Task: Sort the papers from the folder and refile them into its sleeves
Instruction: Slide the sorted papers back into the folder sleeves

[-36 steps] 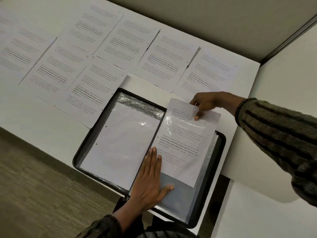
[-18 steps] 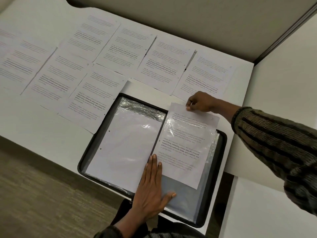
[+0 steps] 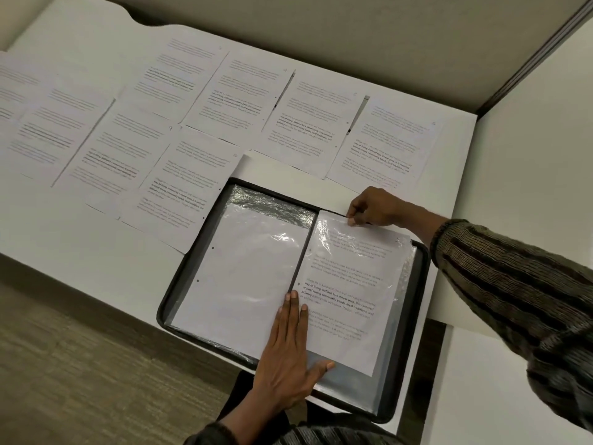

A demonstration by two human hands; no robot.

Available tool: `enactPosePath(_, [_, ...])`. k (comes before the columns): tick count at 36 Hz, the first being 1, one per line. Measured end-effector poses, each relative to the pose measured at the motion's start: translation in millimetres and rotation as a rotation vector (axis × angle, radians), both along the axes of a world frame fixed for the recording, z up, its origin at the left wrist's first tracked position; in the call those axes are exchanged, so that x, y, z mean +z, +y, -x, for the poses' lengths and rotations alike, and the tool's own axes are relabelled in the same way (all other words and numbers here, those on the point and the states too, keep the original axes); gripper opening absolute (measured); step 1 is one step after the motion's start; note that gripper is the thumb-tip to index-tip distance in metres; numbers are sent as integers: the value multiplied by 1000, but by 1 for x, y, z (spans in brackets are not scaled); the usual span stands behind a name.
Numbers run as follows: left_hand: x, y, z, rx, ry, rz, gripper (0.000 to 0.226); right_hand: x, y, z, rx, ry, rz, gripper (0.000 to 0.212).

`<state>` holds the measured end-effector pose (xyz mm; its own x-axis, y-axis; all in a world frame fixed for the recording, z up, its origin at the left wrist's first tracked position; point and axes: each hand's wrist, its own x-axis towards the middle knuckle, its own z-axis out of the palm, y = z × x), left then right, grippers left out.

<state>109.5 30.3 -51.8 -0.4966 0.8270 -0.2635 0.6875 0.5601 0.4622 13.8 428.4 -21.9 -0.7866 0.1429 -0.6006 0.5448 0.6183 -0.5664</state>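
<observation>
White sheet in right hand; left hand flat

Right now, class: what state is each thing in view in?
folder: open flat on desk.
printed page: partly inside right sleeve.
left sleeve: filled, blank side showing.
left hand: flat, pressing on folder.
right hand: pinching printed page's top edge.
loose pages: spread face up in rows.

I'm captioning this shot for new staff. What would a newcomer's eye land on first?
Most likely the open black folder at the near edge of the white desk. There the left hand presses flat beside the spine, and the right hand pinches the top edge of a printed sheet on the folder's right side. Behind it, loose printed pages lie in rows across the desk.
</observation>
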Motion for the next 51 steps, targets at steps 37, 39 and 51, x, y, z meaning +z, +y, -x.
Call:
enactPosePath(37, [11, -15, 11, -95, -50, 4, 119, 1, -63, -11, -42, 6, -185, 20])
enactPosePath(39, [11, -16, 11, -103, -48, 3, 119, 3, -63, -12, -62, -3, -175, 27])
enactPosePath(51, [8, -14, 12, -126, -21, 60, 111, 6, -74, -24, -81, -5, -177, 21])
